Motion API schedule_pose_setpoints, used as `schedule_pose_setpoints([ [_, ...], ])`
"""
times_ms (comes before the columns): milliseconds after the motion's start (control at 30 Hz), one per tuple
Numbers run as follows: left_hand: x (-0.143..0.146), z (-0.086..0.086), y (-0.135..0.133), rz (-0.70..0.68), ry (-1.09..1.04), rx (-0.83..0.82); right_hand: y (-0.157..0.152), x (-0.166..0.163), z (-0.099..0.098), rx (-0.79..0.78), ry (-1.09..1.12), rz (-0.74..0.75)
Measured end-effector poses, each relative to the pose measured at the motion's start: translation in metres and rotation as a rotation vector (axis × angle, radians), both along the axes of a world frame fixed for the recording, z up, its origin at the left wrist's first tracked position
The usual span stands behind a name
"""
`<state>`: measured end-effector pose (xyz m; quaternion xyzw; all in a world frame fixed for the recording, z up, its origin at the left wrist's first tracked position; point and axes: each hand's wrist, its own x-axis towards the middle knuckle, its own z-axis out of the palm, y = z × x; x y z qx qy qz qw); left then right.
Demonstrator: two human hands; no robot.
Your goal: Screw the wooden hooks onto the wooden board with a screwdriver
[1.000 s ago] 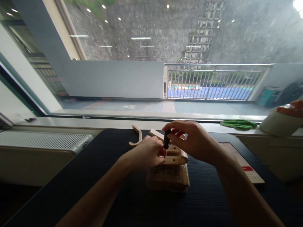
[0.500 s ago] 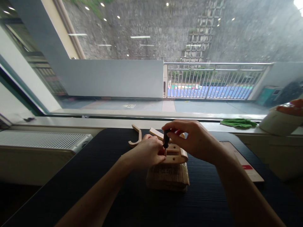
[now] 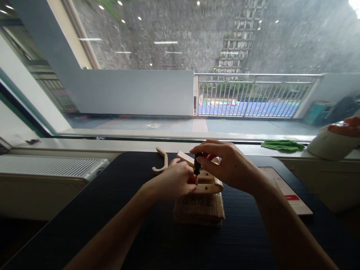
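Note:
In my right hand [image 3: 225, 165] is a small black-handled screwdriver [image 3: 198, 162], gripped at the top between thumb and fingers and standing nearly upright. Its tip meets a pale wooden piece [image 3: 215, 186] with a slot and round holes. My left hand [image 3: 177, 179] is closed on the left side of this piece, fingertips beside the screwdriver tip; whether they also pinch a screw is hidden. Under the wood lies a brown wrapped stack [image 3: 199, 212] with dark printing. A curved wooden part [image 3: 163, 161] and a wooden bar [image 3: 185, 158] lie behind my hands.
The dark table [image 3: 112, 210] stands against a window sill [image 3: 140, 145]. A lit phone or tablet [image 3: 288, 191] lies to the right of my right forearm. On the sill are a green cloth [image 3: 282, 145] and a pale container [image 3: 334, 142]. A white radiator [image 3: 50, 165] is at left.
My right hand has shifted and turned slightly around the screwdriver handle. The tip stays at the same spot, and my left hand keeps its place. The whole view has moved a little.

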<state>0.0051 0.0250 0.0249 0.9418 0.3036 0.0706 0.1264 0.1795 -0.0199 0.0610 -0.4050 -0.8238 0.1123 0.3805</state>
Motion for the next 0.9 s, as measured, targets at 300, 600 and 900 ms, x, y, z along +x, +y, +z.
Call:
schedule_pose_setpoints([
  [300,0.002,0.0039,-0.0015,0.016,-0.01,-0.014,-0.0007,-0.0008,0.0009,0.013,-0.009,-0.071],
  [600,0.0017,0.0032,-0.0005,0.012,-0.011,-0.017,-0.0019,-0.0018,0.0011,0.002,0.015,-0.047],
  [900,0.0016,0.0025,-0.0006,0.024,-0.002,-0.013,-0.0014,-0.0008,0.0008,0.037,0.022,-0.021],
])
